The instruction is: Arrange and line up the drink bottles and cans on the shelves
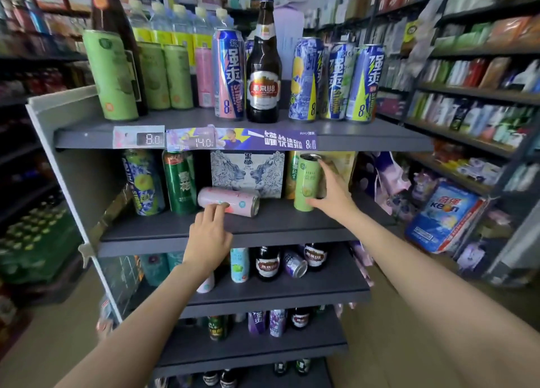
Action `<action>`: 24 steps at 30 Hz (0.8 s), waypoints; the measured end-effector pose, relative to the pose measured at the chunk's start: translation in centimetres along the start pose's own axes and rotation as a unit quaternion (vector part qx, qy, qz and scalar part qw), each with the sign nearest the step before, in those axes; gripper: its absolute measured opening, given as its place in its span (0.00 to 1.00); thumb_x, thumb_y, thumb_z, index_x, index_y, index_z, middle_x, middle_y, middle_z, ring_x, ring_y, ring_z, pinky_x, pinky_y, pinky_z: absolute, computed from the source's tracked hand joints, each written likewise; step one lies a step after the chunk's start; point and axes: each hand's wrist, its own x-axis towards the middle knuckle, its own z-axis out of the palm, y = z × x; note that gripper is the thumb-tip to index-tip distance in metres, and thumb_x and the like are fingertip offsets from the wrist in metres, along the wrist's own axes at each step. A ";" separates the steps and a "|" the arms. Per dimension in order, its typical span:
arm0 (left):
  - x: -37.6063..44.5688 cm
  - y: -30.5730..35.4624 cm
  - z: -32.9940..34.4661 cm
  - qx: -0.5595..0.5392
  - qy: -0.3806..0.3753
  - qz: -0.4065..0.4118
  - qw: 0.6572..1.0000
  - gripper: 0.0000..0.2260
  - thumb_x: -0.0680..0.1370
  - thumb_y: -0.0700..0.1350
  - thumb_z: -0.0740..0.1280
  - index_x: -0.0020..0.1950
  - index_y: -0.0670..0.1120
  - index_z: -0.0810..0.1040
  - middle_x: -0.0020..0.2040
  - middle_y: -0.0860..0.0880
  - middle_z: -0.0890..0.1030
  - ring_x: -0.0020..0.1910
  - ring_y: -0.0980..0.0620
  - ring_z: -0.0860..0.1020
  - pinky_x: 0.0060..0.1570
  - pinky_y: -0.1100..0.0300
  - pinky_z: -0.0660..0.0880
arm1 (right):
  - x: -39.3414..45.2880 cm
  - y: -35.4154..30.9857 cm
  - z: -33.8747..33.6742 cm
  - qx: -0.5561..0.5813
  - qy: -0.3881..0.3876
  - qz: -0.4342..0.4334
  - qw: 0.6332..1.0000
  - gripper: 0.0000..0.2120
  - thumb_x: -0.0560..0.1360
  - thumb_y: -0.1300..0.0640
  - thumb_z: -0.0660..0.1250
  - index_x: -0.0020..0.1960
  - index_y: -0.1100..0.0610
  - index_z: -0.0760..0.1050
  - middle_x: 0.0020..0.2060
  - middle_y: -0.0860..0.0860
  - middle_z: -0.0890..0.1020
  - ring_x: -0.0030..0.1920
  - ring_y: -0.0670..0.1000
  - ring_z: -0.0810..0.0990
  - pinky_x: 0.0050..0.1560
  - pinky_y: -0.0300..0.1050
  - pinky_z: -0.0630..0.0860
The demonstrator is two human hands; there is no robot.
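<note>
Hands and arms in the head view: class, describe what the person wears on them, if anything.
Both forearms are bare as far as the picture shows them, with no sleeves or cuffs in view. The left hand and right hand wear no gloves. No watch, bracelet or ring shows on either wrist or on the visible fingers.

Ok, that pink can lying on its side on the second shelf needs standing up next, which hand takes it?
Left. The left hand already has fingertips on the pink can, while the right hand is busy gripping the upright green can.
</note>
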 end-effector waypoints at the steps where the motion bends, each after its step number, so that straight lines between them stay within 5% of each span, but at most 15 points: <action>1: 0.3 -0.3 0.2 0.000 -0.013 -0.004 1.000 0.24 0.71 0.35 0.62 0.68 0.39 0.66 0.61 0.39 0.70 0.52 0.37 0.70 0.50 0.45 0.70 | 0.8 0.0 0.4 0.017 0.034 0.012 0.999 0.47 0.65 0.60 0.76 0.76 0.51 0.52 0.67 0.58 0.67 0.68 0.57 0.65 0.66 0.49 0.63; 5: 1.2 -1.6 0.4 -0.038 -0.048 -0.042 0.997 0.27 0.73 0.36 0.60 0.72 0.45 0.60 0.66 0.41 0.64 0.56 0.39 0.68 0.57 0.49 0.66 | 3.9 -0.4 2.4 0.031 0.057 0.063 0.996 0.46 0.67 0.56 0.75 0.76 0.48 0.50 0.71 0.59 0.62 0.71 0.58 0.61 0.69 0.53 0.62; 10: 2.7 -2.6 0.6 -0.096 -0.044 -0.100 0.989 0.25 0.75 0.36 0.60 0.72 0.46 0.61 0.63 0.39 0.66 0.52 0.37 0.71 0.53 0.51 0.66 | 6.4 0.0 5.1 0.070 0.057 0.094 0.991 0.37 0.69 0.56 0.73 0.71 0.46 0.57 0.62 0.59 0.71 0.60 0.61 0.72 0.58 0.53 0.70; 15: 5.5 -0.6 2.4 -0.069 -0.058 -0.110 0.990 0.21 0.81 0.45 0.54 0.74 0.51 0.57 0.71 0.38 0.59 0.68 0.39 0.61 0.63 0.50 0.62 | 5.6 0.7 4.8 0.061 0.095 0.036 0.993 0.32 0.69 0.60 0.73 0.68 0.47 0.62 0.56 0.56 0.71 0.56 0.57 0.72 0.52 0.46 0.68; 19: 8.6 1.8 4.2 -0.099 -0.108 -0.243 0.959 0.20 0.80 0.59 0.51 0.72 0.63 0.57 0.77 0.46 0.44 0.70 0.34 0.54 0.65 0.44 0.59 | 4.3 -0.2 4.7 0.086 0.039 -0.034 0.995 0.33 0.68 0.62 0.73 0.67 0.50 0.62 0.53 0.49 0.71 0.54 0.51 0.71 0.53 0.44 0.68; 21: 9.8 2.0 4.9 -0.116 -0.115 -0.267 0.950 0.20 0.78 0.61 0.51 0.69 0.60 0.64 0.76 0.44 0.48 0.71 0.32 0.52 0.65 0.41 0.58 | 4.3 -0.5 5.0 0.084 0.025 -0.043 0.995 0.33 0.68 0.61 0.73 0.67 0.49 0.61 0.55 0.51 0.72 0.54 0.52 0.72 0.53 0.45 0.69; 24: 10.6 2.1 5.1 -0.124 -0.099 -0.240 0.958 0.18 0.77 0.57 0.54 0.61 0.49 0.70 0.67 0.40 0.67 0.68 0.33 0.58 0.61 0.36 0.61 | 4.9 -0.2 5.0 0.090 0.007 -0.030 0.995 0.32 0.70 0.60 0.72 0.68 0.47 0.60 0.54 0.52 0.71 0.55 0.53 0.72 0.54 0.46 0.70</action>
